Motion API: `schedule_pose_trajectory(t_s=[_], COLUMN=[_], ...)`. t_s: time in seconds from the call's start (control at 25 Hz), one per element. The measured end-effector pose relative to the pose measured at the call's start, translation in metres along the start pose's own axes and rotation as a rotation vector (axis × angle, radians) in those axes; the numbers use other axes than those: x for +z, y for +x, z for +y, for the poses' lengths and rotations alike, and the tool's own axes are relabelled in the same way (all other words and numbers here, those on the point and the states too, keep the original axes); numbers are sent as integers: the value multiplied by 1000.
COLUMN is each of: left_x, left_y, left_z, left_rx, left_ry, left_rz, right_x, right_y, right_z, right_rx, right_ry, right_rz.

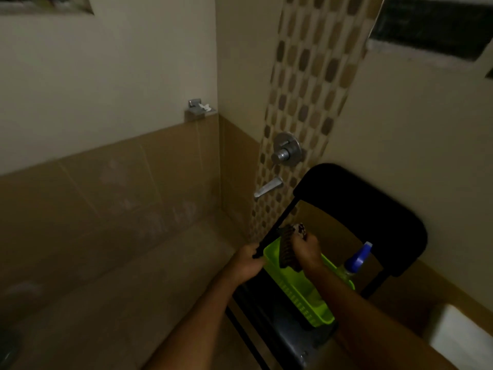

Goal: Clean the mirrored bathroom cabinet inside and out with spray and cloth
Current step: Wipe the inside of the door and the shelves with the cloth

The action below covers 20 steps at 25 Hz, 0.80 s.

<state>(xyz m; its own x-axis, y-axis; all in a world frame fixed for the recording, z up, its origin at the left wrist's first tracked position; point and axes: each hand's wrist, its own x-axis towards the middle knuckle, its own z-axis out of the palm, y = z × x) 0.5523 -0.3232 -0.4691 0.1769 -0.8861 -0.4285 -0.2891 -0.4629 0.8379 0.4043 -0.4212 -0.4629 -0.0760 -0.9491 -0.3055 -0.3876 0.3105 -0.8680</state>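
**Hands at the green basket on the black chair**

From the head camera, in dim light: a black folding chair (pixel 373 217) stands against the tiled wall, with a lime-green plastic basket (pixel 306 287) on its seat. The left hand (pixel 246 263) curls round the chair's thin black frame bar just beside the basket's corner. The right hand (pixel 306 249) grips a dark, ribbed cloth-like bundle (pixel 289 252) over the basket; what it is exactly is too blurred to tell. A blue-topped spray bottle (pixel 358 259) stands upright at the basket's far end. A chrome shower valve (pixel 286 152) and spout (pixel 268 188) sit on the mosaic strip behind. No mirrored cabinet is in view.
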Motion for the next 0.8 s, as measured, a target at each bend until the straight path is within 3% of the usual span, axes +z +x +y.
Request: schedule_pose_trajectory(t_s=[0.16,0.32,0.4,0.6,0.8], left_x=[-29,-52,-57,-50,-26], left_y=[-36,-100,-140,-243,-347], left_z=[60,106,125,156,193], left_rx=[-78,-93,-38,159,328], left_ry=[-246,-669,-720,-695,-626], left_rz=[79,76,130,263,418], right_x=[-25,-60,-84,-138,-210], right_y=[-55,-116,-149,-226,-324], right_z=[-49,-100,-121,-146,-166], right_rx=[142,211,165,-70,-177], right_ry=[331,687,655,343,496], right_rz=[-210,-579,-670,-574,-704])
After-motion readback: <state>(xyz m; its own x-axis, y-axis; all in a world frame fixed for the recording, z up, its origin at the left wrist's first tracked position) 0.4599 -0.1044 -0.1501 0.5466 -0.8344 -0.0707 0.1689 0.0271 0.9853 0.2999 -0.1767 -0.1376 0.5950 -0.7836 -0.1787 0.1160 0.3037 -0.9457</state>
